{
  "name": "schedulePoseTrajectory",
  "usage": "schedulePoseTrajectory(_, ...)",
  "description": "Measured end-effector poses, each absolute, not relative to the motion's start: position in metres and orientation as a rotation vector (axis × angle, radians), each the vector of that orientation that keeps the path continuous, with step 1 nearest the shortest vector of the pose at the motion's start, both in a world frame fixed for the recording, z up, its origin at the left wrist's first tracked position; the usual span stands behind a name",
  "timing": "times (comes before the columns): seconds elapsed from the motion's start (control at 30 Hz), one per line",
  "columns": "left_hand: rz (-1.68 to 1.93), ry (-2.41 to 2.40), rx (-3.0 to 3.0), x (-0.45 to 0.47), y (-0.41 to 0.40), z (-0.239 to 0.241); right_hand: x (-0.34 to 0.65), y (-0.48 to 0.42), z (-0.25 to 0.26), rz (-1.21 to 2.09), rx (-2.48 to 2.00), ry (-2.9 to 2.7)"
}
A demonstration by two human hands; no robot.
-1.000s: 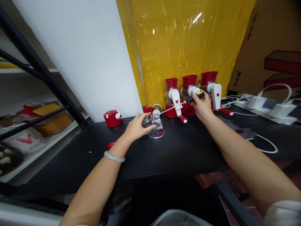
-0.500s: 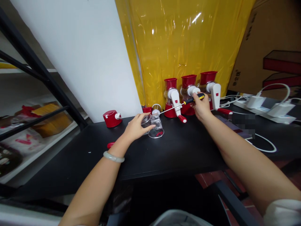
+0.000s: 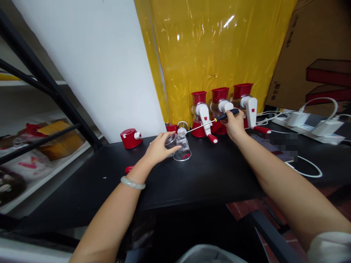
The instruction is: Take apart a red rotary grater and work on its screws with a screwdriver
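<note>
My left hand (image 3: 159,148) is closed round a clear plastic grater body (image 3: 182,147), which lies tilted on the black table. In my right hand (image 3: 234,123) is a screwdriver (image 3: 202,125) with a black and yellow handle. Its long shaft points left, and the tip is at the upper edge of the clear body; whether it touches a screw is too small to tell. Just behind stands a metal grater drum (image 3: 182,126). A red base (image 3: 131,138) with a white knob sits left of my left hand. A red handle (image 3: 129,169) shows partly behind my left wrist.
Several red and white rotary graters (image 3: 199,113) stand along the yellow plastic curtain (image 3: 214,47). At the right are a power strip (image 3: 318,132) with white chargers and cables, a flat dark device (image 3: 270,148) and a cardboard box (image 3: 309,44). A shelf rack (image 3: 49,87) borders the left.
My right fingers have shifted slightly on the screwdriver handle, which appears turned, with less yellow showing. My left hand and the clear body stay in place.
</note>
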State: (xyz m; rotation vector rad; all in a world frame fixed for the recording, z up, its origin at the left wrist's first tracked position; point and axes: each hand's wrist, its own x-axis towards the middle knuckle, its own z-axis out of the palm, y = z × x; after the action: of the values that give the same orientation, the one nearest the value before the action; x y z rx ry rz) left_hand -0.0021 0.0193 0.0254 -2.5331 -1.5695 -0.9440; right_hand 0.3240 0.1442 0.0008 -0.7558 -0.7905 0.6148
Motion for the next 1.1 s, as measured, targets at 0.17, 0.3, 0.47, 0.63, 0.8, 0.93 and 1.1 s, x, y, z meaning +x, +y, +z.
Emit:
schedulePoseTrajectory(0.17,-0.941,-1.563,-2.535,-0.002,0.020,0.025,0.322,0.140,0.005,0.682,-0.755,-0.785)
schedulePoseTrajectory(0.3,-0.948,-1.562,-2.533,-0.002,0.019,0.025,0.326,0.139,0.005,0.678,-0.801,-0.807)
schedulePoseTrajectory(0.47,-0.943,-1.552,-2.540,-0.003,0.020,0.025,0.325,0.138,0.003,0.551,-0.847,-0.864)
schedulePoseTrajectory(0.63,-0.943,-1.555,-2.536,-0.003,0.021,0.024,0.322,0.143,-0.001,0.583,-0.806,-0.858)
schedulePoseTrajectory(0.8,-0.945,-1.544,-2.535,-0.003,0.020,0.024,0.321,0.147,-0.004,0.639,-0.769,-0.781)
schedulePoseTrajectory(0.93,-0.955,-1.542,-2.537,-0.003,0.021,0.024,0.322,0.143,-0.001,0.691,-0.817,-0.782)
schedulePoseTrajectory(1.1,-0.950,-1.535,-2.544,-0.003,0.021,0.024,0.324,0.134,0.004,0.591,-0.866,-0.838)
